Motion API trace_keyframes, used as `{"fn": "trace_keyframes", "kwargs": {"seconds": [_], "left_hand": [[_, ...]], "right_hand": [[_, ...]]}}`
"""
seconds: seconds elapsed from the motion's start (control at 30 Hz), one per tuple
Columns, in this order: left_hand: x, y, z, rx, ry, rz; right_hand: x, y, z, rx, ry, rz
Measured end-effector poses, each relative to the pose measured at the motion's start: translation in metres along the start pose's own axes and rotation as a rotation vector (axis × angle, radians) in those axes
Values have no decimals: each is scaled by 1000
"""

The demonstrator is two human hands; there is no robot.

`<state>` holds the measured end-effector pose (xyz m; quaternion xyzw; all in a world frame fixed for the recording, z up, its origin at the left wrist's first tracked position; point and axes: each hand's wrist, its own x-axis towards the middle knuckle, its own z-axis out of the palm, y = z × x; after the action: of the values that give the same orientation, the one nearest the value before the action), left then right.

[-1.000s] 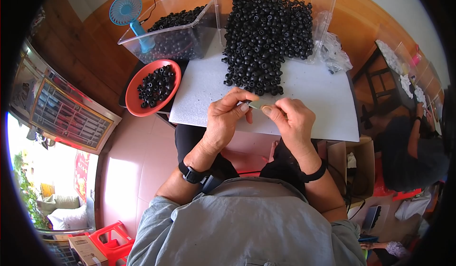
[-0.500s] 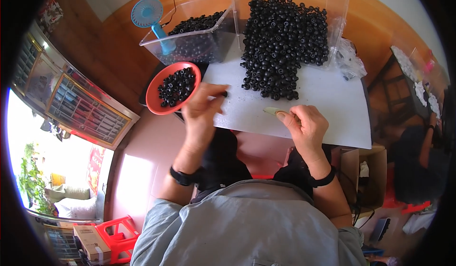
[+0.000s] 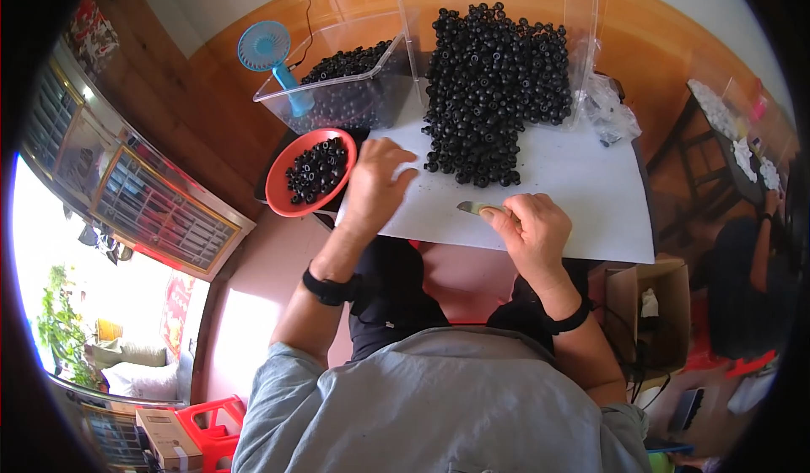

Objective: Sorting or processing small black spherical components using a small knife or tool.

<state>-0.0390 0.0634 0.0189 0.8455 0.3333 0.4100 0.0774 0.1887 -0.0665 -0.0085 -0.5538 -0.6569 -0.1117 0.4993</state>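
My right hand (image 3: 537, 227) is closed around a small short-bladed knife (image 3: 479, 209), its blade pointing left over the white tabletop (image 3: 582, 194). My left hand (image 3: 380, 183) is raised beside the red bowl (image 3: 277, 188), thumb and fingers apart, with nothing visible between them. Small round black plastic parts (image 3: 319, 169), several with a ring-like opening, lie in that bowl. Beyond my hands, a big heap of similar black parts (image 3: 477, 93) spills onto the table from a clear plastic bin (image 3: 582, 17) lying on its side.
At the back left, a second clear bin (image 3: 337, 118) holds more black parts, with a blue fan (image 3: 278, 59) at its near left corner. A crumpled plastic bag (image 3: 612, 110) lies right of the heap. A cardboard box (image 3: 666, 321) stands below the table's right side. Another person (image 3: 751, 279) sits far right.
The small black part at my left fingertips is no longer there; the fingers have spread, and the hand is slightly nearer the bowl. My right hand has shifted slightly left with the knife.
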Motion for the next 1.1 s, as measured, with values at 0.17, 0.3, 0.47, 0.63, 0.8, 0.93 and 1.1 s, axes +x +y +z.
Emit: {"fn": "trace_keyframes", "kwargs": {"seconds": [0.17, 0.3, 0.47, 0.63, 0.8, 0.93, 1.1], "left_hand": [[4, 3, 36, 150, -53, 68], [4, -2, 41, 196, -35, 64], [-6, 7, 34, 237, -71, 98], [-7, 11, 34, 281, -74, 75], [-16, 20, 31, 141, 30, 98], [-21, 26, 35, 274, -54, 168], [-16, 30, 27, -103, 44, 73]], "right_hand": [[0, -1, 2, 10, 8, -14], [0, 0, 2, -11, -3, -20], [0, 1, 3, 9, 31, -35], [0, 1, 2, -1, 21, -40], [0, 0, 4, 20, 29, -45], [-1, 0, 4, -40, 30, -90], [7, 0, -6, -197, 1, -159]]}}
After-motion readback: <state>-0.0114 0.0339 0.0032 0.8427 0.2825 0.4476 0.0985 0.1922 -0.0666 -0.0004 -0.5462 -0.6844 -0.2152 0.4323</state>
